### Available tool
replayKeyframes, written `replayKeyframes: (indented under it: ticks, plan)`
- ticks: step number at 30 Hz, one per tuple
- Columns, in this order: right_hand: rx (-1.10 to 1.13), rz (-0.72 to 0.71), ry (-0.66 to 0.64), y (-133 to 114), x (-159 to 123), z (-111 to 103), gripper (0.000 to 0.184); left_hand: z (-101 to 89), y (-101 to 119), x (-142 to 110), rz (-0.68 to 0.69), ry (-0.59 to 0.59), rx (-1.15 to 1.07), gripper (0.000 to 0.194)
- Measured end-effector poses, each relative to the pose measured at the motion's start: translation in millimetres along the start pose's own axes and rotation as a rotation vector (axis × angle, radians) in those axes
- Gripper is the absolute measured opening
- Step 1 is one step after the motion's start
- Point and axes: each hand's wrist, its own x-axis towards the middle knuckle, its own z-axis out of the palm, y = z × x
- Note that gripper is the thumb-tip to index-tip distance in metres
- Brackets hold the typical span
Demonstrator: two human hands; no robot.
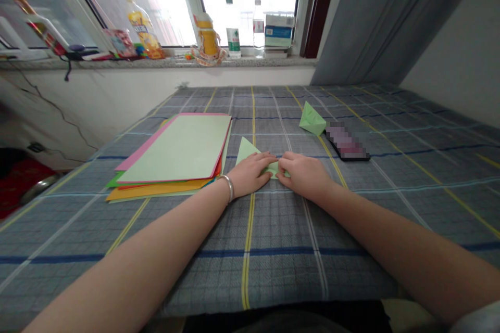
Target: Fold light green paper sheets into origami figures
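Forearms point(128, 234) out; L hand point(250, 174), R hand point(303, 176) narrow grip on green origami paper point(247, 152) between them.

My folded sheet of pale green paper point(245, 152) lay flat, its triangular point jutting out beyond my left hand point(248, 174). Its middle sat pressed between that hand and my right hand point(302, 176).

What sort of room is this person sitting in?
Probably a small bedroom or dorm room: a checked blue-grey sheet seems to cover a bed, a grey curtain hangs alongside, and bottles stand on the stone windowsill.
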Motion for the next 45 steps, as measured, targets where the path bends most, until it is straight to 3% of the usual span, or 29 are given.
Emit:
replayKeyframes:
  ticks: [13, 22, 26, 33, 41, 45]
  plan:
    - [0.063, 0.154, 0.018, -2.2, 1.5, 1.9, 0.026, 0.9, 4.6, 1.5, 0.005, 0.070, -0.010, 0.045]
    - [-0.013, -0.012, 0.073, -3.1, 7.0, 6.4, 0.019, 0.8, 7.7, 4.1, 0.000, 0.095, 0.052, 0.037]
    - [0.045, 0.074, 0.090, -1.1, 5.9, 6.3, 0.026, 1.8, 6.5, 2.9, -0.026, 0.081, 0.054, 0.040]
    - [0.029, 0.183, -0.018, -1.9, 0.2, -4.4, 0.024, 0.7, 8.9, -0.4, -0.056, 0.091, 0.069, 0.043]
    - [0.038, 0.160, -0.003, -2.2, 5.3, 2.7, 0.019, 0.3, 7.5, 1.6, -0.006, 0.068, 0.035, 0.041]
    - [-0.075, 0.025, 0.010, -3.2, 7.1, 0.7, 0.018, 1.8, 5.9, 3.0, 0.011, 0.066, 0.085, 0.033]
